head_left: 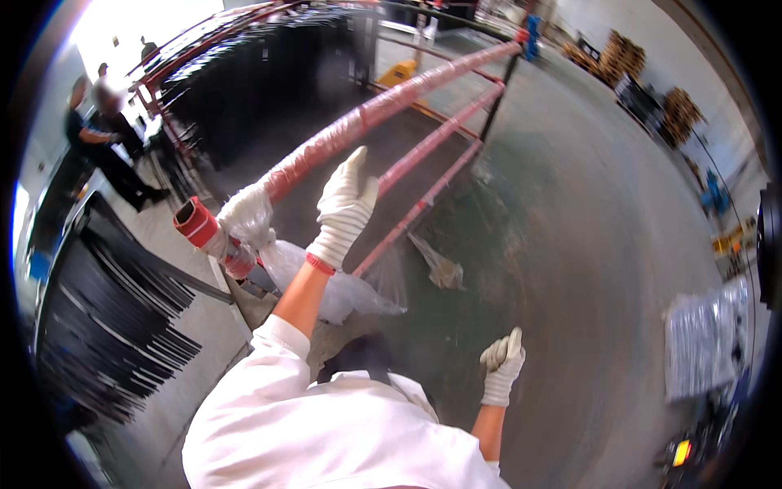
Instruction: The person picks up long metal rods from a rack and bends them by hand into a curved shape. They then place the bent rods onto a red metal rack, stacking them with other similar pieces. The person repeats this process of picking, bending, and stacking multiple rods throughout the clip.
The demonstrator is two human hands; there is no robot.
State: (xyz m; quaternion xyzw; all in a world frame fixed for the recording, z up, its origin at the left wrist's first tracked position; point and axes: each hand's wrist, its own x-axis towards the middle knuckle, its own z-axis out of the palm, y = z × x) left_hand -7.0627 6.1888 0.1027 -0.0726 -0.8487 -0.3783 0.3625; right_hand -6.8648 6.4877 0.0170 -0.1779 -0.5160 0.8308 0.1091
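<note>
My left hand (346, 204), in a white knit glove with a red cuff, reaches forward with its fingers stretched out and holds nothing. It is nearest to the red rails of a metal rack; whether it touches them I cannot tell. The thick top rail (350, 126) is wrapped in clear plastic film. Loose crumpled film (326, 285) hangs from its near end, beside a red tube post (195, 222). Low on the right, my right hand (503, 367), gloved alike, hangs over the floor with its fingers curled in and nothing seen in them.
Long black strips (269, 73) fill the rack's far part. More black strips (114, 301) hang at the left. Two people (110, 134) stand beyond them. A plastic scrap (444, 273) lies on the green floor. A film-wrapped stack (705, 338) stands right; wooden pallets (623, 57) lean far back.
</note>
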